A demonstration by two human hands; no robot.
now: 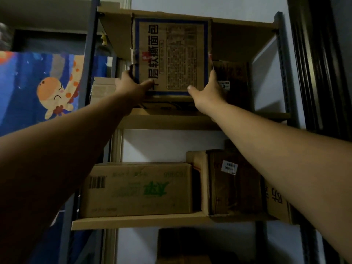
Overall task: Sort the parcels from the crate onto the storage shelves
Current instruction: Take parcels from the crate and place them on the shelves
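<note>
At shelf [171, 121]: left hand [131, 86], right hand [208, 91] clasp box [171, 54].

Blue cartoon giraffe picture [53, 88] at left; dark frame [314, 54] at right.

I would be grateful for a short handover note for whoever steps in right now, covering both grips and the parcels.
Left grip: holds the printed box by its left edge.
Right grip: holds its right edge.
Box: upright at the upper shelf, beside a dark parcel.
Done: green-print box and labelled brown parcel sit on the lower shelf.
Left: settle the box, let go; crate out of view.
</note>
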